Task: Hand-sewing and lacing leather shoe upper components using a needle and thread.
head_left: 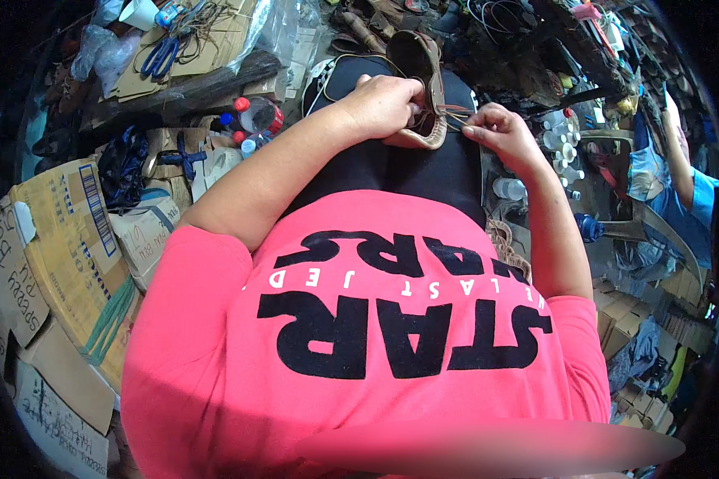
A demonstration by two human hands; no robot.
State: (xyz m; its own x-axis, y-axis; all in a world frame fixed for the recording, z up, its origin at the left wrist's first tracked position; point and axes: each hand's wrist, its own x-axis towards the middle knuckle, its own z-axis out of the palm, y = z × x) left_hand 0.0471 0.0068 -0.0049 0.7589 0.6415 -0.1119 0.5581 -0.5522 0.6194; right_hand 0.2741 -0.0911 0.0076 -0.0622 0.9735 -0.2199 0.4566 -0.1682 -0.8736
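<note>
On your lap (351,172), your left hand (383,105) is gripping a shoe (436,84), your right hand (503,136) pinching strands (454,111), seemingly lacing, needing steady tension next.

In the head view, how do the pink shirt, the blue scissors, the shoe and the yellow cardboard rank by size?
Largest to smallest, as they look:
1. Pink shirt, nearest the camera
2. Yellow cardboard
3. Shoe
4. Blue scissors

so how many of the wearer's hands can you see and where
2: the left hand grips the shoe, and the right hand is at the thin strands beside it. Neither hand is fully hidden, though some left fingers are.
</note>
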